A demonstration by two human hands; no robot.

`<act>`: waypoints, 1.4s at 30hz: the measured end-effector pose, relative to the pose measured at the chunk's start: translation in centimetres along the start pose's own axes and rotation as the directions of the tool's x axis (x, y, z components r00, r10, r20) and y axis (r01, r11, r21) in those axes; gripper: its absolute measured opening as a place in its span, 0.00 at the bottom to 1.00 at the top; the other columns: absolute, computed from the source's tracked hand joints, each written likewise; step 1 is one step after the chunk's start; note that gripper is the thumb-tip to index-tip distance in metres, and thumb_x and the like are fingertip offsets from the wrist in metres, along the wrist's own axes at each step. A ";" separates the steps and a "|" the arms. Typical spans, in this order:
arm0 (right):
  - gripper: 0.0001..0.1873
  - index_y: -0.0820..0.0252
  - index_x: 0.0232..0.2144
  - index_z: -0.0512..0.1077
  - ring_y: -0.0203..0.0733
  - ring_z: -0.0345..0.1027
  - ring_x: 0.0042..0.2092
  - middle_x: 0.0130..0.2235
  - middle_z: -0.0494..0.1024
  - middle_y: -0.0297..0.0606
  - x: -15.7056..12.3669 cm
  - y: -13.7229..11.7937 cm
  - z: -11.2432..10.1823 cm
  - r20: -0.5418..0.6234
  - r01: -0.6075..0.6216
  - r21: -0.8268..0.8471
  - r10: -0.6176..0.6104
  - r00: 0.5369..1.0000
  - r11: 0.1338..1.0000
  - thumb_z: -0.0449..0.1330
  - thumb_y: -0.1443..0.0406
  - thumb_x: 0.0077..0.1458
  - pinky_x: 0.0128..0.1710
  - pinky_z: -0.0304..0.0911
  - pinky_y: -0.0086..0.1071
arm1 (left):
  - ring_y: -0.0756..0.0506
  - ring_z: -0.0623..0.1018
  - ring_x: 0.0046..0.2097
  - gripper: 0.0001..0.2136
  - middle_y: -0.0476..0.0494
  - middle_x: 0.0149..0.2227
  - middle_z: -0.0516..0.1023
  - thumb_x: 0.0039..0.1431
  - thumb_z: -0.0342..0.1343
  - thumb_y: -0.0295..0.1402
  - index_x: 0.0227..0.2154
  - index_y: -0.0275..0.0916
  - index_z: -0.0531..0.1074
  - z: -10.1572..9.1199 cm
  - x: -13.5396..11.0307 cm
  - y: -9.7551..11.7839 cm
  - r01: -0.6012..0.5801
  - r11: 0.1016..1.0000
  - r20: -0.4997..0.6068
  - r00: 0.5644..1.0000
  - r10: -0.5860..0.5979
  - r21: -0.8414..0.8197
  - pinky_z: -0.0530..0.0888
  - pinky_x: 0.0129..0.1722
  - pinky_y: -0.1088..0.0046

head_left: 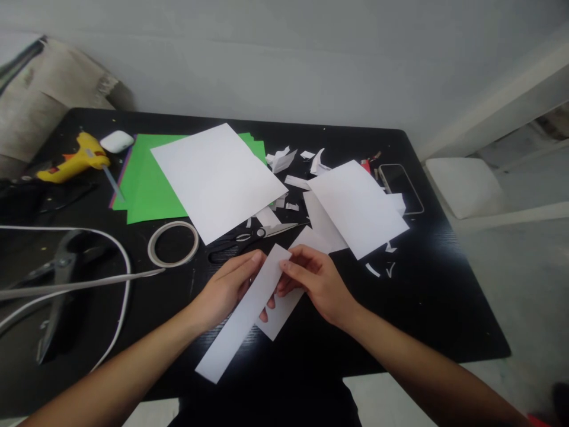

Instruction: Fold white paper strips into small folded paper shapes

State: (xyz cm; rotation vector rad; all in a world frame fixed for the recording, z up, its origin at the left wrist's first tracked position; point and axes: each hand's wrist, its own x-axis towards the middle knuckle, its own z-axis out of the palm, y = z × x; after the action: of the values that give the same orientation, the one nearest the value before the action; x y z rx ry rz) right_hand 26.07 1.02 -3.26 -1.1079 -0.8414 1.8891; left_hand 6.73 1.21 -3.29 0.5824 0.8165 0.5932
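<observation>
Both hands meet over the near middle of the black table (427,308). My left hand (229,287) grips a long white paper strip (235,332) that slants down to the left, thumb on top of it. My right hand (317,281) pinches the strip's upper end with its fingertips. A second white strip (278,317) lies under the hands on the table. Black-handled scissors (253,236) rest just beyond the fingers, blades pointing right.
A large white sheet (217,178) overlaps green sheets (149,190). More white sheets (355,207) and scraps lie to the right, with a phone (401,187) beyond. A tape roll (173,243), yellow glue gun (75,157), white earbud case (117,141), pliers (57,273) and white cable (120,279) occupy the left.
</observation>
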 end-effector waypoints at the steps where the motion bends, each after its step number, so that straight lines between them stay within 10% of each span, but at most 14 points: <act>1: 0.12 0.60 0.35 0.76 0.36 0.78 0.28 0.28 0.81 0.33 0.0 0.0 -0.1 -0.006 0.001 0.003 -0.001 1.000 1.000 0.71 0.58 0.57 0.34 0.77 0.32 | 0.44 0.81 0.29 0.18 0.43 0.29 0.79 0.67 0.57 0.49 0.39 0.37 0.76 0.0 0.0 0.1 0.004 1.000 -0.001 1.000 -0.004 -0.011 0.81 0.24 0.70; 42: 0.13 0.62 0.32 0.79 0.36 0.74 0.28 0.27 0.82 0.36 0.0 -0.4 -0.1 0.093 0.061 -0.087 -0.053 0.994 0.994 0.76 0.60 0.50 0.30 0.69 0.28 | 0.50 0.78 0.25 0.18 0.44 0.31 0.78 0.65 0.61 0.47 0.32 0.34 0.75 0.2 -0.3 0.2 -0.009 0.986 0.037 0.999 0.003 0.164 0.79 0.20 0.76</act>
State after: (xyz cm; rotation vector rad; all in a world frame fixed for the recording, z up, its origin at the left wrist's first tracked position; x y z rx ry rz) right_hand 26.29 1.21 -3.00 -1.0465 -1.0067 1.8814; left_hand 6.63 1.14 -2.90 0.7447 0.8344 0.5221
